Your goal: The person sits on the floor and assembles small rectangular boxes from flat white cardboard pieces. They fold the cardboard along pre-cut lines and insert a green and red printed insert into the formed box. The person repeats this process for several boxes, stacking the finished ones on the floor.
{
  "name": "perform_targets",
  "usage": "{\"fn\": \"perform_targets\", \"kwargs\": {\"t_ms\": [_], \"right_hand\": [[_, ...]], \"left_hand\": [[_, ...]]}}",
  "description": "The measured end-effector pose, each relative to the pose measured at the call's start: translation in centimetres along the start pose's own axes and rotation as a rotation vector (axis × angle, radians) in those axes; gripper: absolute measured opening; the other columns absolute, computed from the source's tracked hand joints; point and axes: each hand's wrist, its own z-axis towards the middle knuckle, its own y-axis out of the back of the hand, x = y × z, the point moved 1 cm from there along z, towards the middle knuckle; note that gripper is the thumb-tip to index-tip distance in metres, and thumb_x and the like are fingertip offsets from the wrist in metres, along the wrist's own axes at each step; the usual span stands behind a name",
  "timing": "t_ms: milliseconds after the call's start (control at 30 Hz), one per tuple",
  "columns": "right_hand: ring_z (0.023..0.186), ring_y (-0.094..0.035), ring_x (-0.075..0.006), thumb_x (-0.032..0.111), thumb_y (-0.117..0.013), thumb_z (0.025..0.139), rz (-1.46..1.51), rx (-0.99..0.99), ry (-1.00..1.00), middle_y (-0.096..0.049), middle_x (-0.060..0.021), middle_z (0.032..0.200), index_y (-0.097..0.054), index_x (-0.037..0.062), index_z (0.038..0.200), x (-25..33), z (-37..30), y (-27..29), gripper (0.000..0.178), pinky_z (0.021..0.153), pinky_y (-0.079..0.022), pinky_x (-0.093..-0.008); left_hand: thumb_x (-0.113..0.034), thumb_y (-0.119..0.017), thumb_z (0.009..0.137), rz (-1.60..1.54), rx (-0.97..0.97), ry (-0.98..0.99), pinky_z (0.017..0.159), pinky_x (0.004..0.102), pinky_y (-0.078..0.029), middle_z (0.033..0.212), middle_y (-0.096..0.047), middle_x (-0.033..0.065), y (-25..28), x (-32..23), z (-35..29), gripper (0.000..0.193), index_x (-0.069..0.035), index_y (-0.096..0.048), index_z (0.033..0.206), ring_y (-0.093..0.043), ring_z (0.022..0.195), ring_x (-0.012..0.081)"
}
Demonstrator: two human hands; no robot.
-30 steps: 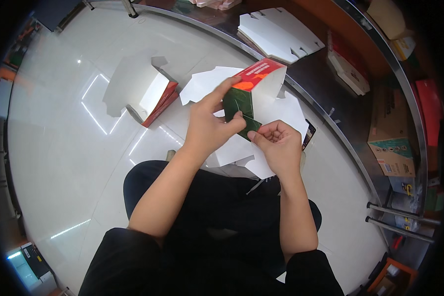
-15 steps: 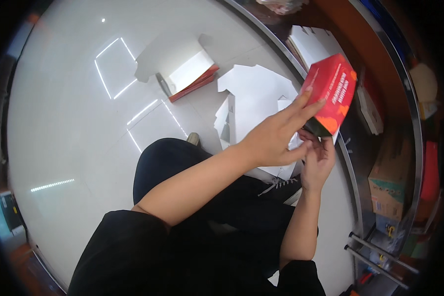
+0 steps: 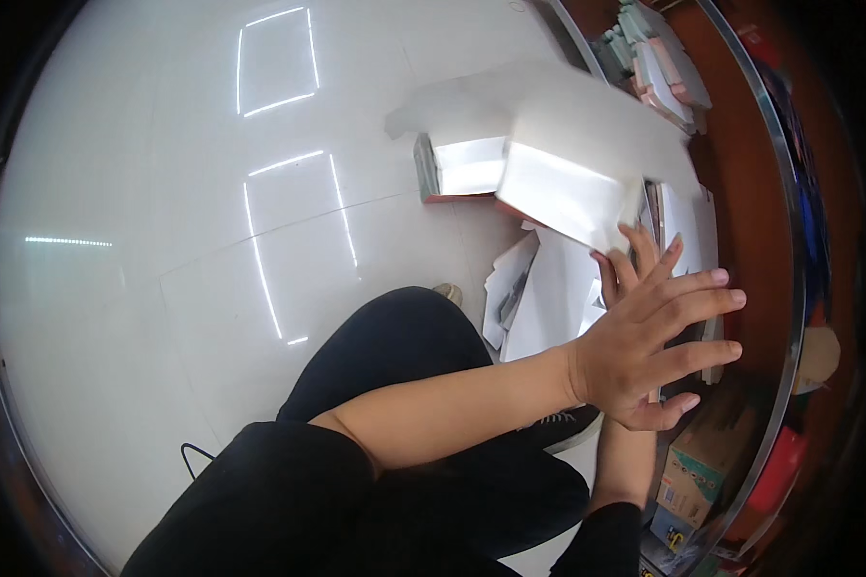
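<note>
My left hand (image 3: 659,346) is open, its fingers spread wide, and holds nothing. It crosses over my right wrist, hiding part of it. Beyond it, my right hand (image 3: 642,267) has its fingers stretched apart at the near right corner of an open carton (image 3: 563,188). This carton is white inside with a red outer edge, and its broad pale lid is raised and blurred. Left of it, a second open carton (image 3: 470,165) with a white inside and red edge sits on the floor. White card pieces (image 3: 548,298) lie below the open carton, partly covered by it and my hands.
A metal-edged shelf unit (image 3: 784,163) runs along the right side. Stacked flat cartons (image 3: 659,72) stand in it at the back, and a brown cardboard box (image 3: 698,471) sits lower down. My bent knee (image 3: 394,332) is near the card pieces on the glossy tiled floor (image 3: 192,288).
The red carton between my hands earlier is gone from there, and an open carton now lies beside the floor one. My left hand has moved right and spread its fingers. The view has shifted.
</note>
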Motion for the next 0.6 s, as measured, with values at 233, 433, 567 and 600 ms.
{"fn": "perform_targets", "kwargs": {"t_ms": [233,433,567,600], "right_hand": [[0.138,-0.052,-0.0392,0.008,-0.074,0.082,0.024,0.296,0.250,-0.060,-0.0168,0.136,-0.057,0.0008,0.085,-2.2,10.4,-9.9,0.019,0.104,-0.053,-0.0460],[0.145,-0.042,-0.0383,-0.004,-0.061,0.086,0.111,0.535,0.161,-0.045,-0.0130,0.156,-0.064,0.0032,0.114,-0.7,10.2,-14.4,0.030,0.106,-0.052,-0.0441],[0.145,-0.037,-0.0476,0.001,-0.065,0.087,0.202,0.234,-0.088,-0.030,-0.0241,0.162,-0.051,0.0050,0.142,2.8,9.0,-13.6,0.058,0.112,-0.044,-0.0486],[0.144,-0.037,-0.0493,0.004,-0.066,0.087,0.237,0.103,-0.194,-0.030,-0.0274,0.161,-0.049,0.0042,0.144,2.9,7.7,-13.0,0.060,0.113,-0.043,-0.0498]], "left_hand": [[-0.027,-0.071,0.075,-0.079,-0.123,0.105,0.117,0.0706,-0.025,0.151,-0.042,0.0222,1.2,1.4,0.7,0.057,-0.012,-0.059,0.129,-0.045,0.138,0.0442],[-0.022,-0.073,0.073,-0.148,-0.161,0.200,0.110,0.0561,-0.041,0.153,-0.039,0.0265,1.0,1.4,1.3,0.060,-0.008,-0.060,0.129,-0.049,0.133,0.0440],[-0.021,-0.073,0.074,-0.116,-0.170,0.251,0.106,0.0500,-0.046,0.151,-0.040,0.0271,1.8,1.8,1.4,0.055,-0.006,-0.060,0.125,-0.050,0.131,0.0443],[-0.020,-0.073,0.075,-0.121,-0.163,0.260,0.105,0.0499,-0.047,0.151,-0.040,0.0270,1.7,1.7,1.6,0.054,-0.005,-0.060,0.125,-0.051,0.130,0.0442]]}}
